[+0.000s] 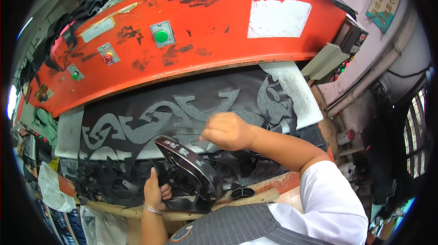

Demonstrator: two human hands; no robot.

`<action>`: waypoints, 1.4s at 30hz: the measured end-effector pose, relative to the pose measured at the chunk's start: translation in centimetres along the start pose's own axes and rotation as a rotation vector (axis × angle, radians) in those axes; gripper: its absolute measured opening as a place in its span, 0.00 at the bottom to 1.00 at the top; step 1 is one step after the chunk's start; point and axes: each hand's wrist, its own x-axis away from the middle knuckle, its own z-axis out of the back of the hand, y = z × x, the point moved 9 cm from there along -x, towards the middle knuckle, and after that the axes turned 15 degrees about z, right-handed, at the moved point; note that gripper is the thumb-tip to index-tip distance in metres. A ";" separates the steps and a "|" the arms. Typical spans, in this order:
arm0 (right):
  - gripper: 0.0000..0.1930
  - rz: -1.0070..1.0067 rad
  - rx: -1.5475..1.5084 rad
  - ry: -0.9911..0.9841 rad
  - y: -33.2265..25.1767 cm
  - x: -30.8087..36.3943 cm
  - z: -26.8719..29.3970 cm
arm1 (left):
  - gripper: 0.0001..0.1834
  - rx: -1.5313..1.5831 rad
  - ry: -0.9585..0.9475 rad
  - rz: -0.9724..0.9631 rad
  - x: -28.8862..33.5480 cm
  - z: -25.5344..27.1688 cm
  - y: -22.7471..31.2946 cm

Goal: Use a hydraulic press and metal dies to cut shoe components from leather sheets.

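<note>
My left hand [156, 191], a bracelet at its wrist, is at the front of the press bed with its thumb up and its fingers curled round a black leather-like piece [181, 203]. Just right of it a curved dark-brown cutting die [186, 157] with pale markings stands tilted over the scraps. My right hand [226, 132] is closed above the die's right side; whatever its fingers hold, if anything, is hidden. Beyond the hands, a black sheet [132, 94] lies on the pale cutting board [299, 92], with curved cut-outs showing grey through it.
The red press beam [219, 21] spans the far side, with a green button [161, 36] and a red knob [108, 57]. Black scraps [107, 179] heap along the near edge. A wooden pole [255, 199] runs in front. White plastic bags [54, 188] hang at the left.
</note>
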 end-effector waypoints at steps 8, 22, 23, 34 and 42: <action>0.30 -0.398 -0.209 0.210 -0.9 2.4 -8.8 | 0.31 -0.053 -0.096 0.037 -1.0 -1.4 -1.2; 0.31 -0.936 -0.774 0.061 1.3 3.7 -9.0 | 0.20 0.002 -0.262 -0.314 4.4 -3.2 1.0; 0.32 -0.950 -0.668 0.001 1.1 3.4 -7.5 | 0.22 0.062 -0.213 -0.277 4.3 -2.0 0.7; 0.32 -1.373 -0.280 0.329 -1.8 11.1 4.3 | 0.21 0.396 -0.175 -0.420 5.8 3.9 -1.7; 0.16 -1.119 -0.215 0.862 -0.5 17.1 15.4 | 0.18 0.221 0.292 -0.464 6.0 12.7 2.3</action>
